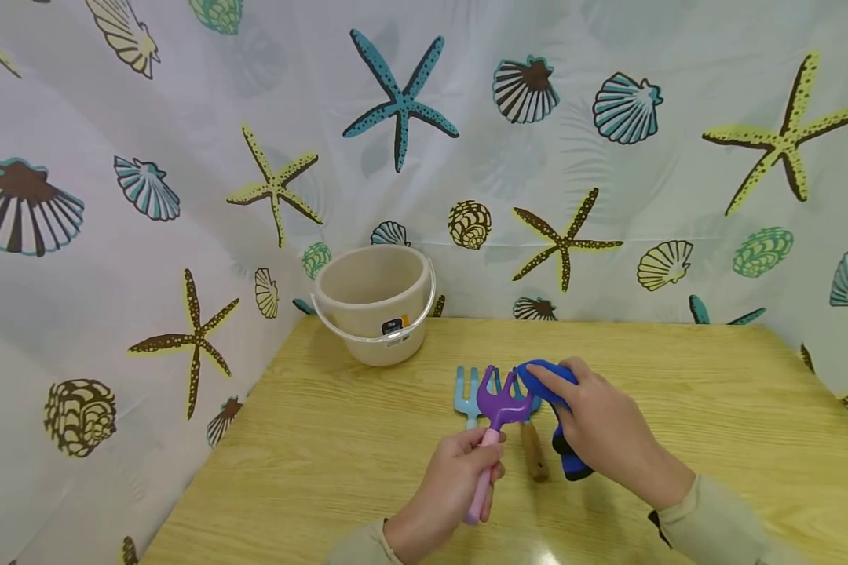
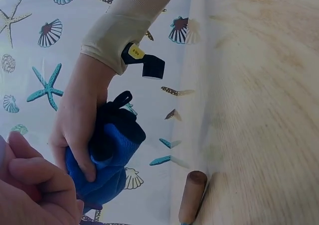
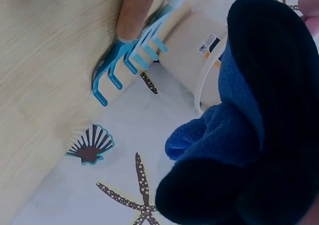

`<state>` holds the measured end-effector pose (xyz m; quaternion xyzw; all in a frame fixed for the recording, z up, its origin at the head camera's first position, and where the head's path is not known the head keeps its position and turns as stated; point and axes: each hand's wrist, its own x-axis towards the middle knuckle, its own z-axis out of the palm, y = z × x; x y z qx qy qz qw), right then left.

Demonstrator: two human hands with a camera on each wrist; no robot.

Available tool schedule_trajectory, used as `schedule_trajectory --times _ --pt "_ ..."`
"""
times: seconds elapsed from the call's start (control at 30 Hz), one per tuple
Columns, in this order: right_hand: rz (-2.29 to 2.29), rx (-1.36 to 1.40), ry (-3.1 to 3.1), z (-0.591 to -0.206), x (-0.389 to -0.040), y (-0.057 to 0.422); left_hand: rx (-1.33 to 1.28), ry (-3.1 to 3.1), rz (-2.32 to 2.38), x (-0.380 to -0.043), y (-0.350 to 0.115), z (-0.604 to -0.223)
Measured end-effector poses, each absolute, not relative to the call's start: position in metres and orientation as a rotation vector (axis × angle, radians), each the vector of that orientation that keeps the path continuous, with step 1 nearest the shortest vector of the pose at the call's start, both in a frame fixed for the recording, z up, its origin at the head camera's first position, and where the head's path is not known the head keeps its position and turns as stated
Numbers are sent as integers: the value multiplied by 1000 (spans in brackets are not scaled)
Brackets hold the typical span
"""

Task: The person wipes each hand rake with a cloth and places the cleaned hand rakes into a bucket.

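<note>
Left hand [image 1: 452, 475], fingers curled: is gripping a pink-handled purple fork [image 1: 503, 406] over the desk [image 1: 311, 447], well short of its far edge. Right hand [image 1: 611, 428]: is grasping a blue cloth [image 1: 546, 383] beside the tines [image 1: 486, 380]. Beige bucket [image 1: 356, 320]: is standing near the far left corner.

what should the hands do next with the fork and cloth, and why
Probably draw the blue cloth gently over the head of the purple fork: the right hand holds the cloth right by the tines, while the left hand grips the pink handle, which should keep the fork steady.
</note>
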<state>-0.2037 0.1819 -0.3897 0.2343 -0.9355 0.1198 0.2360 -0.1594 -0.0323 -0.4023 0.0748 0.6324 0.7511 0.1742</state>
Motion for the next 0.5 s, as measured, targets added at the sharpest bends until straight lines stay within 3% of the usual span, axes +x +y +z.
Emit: schedule_trajectory --times 0.27,0.5 --pt "354 601 -2604 -380 -222 197 259 1982 1967 -179 -54 -382" --pt "384 617 -2663 -378 -213 206 285 2341 1741 -232 -97 -332"
